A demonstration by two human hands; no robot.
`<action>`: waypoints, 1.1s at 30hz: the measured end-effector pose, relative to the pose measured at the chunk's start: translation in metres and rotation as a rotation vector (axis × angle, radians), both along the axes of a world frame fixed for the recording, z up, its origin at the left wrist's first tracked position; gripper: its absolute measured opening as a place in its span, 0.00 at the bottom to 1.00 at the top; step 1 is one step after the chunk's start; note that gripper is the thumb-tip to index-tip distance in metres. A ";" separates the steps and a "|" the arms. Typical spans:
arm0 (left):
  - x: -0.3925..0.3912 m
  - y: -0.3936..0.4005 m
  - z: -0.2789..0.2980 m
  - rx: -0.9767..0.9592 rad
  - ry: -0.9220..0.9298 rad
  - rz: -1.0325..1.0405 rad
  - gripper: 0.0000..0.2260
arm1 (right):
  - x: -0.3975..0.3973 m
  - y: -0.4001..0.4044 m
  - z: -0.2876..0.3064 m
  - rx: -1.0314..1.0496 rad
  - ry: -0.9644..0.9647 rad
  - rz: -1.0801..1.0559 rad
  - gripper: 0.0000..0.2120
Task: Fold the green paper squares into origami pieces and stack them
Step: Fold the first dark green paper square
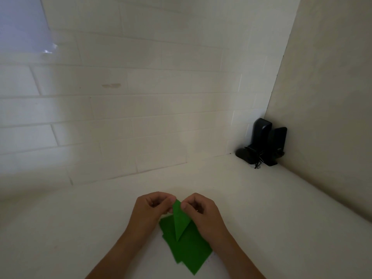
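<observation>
The left hand (150, 210) pinches the upper tip of a folded green piece (179, 220) from the left, fingers curled. The right hand (203, 211) pinches the same tip from the right. The piece is held above a loose stack of green paper squares (189, 250) lying on the white table (60, 228), near edge. Black speakers (263, 141) stand in the far right corner.

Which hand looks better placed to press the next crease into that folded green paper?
Probably the right hand: its thumb already lies on the folded green paper piece, while the left hand pinches only its top corner.
</observation>
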State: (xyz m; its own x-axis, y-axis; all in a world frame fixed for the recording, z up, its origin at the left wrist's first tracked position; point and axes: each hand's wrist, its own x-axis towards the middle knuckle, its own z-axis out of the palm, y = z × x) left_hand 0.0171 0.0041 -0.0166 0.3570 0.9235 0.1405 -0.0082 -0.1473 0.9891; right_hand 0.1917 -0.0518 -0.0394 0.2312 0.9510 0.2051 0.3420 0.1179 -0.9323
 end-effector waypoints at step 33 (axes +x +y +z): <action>0.003 0.005 -0.012 -0.086 0.041 -0.127 0.19 | 0.000 -0.001 -0.001 0.015 0.123 -0.007 0.07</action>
